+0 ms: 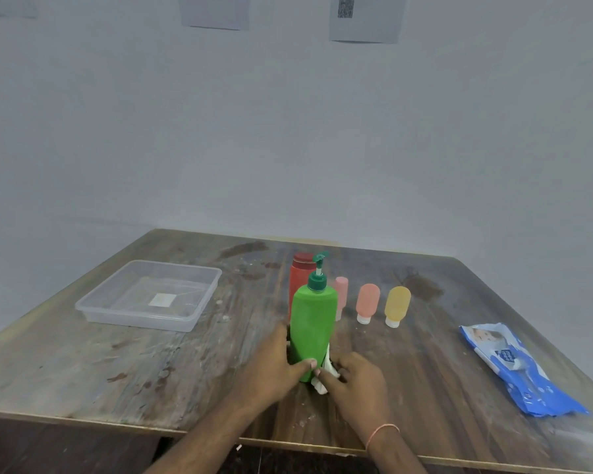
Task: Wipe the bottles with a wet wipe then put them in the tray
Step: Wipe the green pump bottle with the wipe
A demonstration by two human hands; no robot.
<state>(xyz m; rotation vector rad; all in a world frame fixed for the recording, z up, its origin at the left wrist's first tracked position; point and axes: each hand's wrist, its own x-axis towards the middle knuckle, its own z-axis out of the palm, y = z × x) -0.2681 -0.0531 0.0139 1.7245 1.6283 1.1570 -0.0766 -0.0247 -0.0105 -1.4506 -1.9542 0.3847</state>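
Green bottle [313, 323]: stood upright near the table's [83, 371] front edge — the one under wiping, judging by the wipe at its base.
Left hand [274, 366]: wrapped round the bottle's lower body, steadying it.
Right hand [355, 379]: fingers closed on the white wet wipe [324, 378], pressed to the bottle's foot.
Waiting: red bottle [300, 278] just behind; three small tubes [367, 302] beside it.
Tray [199, 313]: far left, held no bottles — so nothing finished yet.
Wipe pack [514, 367]: right.

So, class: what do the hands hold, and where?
Left hand grips the green bottle near its base; right hand holds the white wipe against it.
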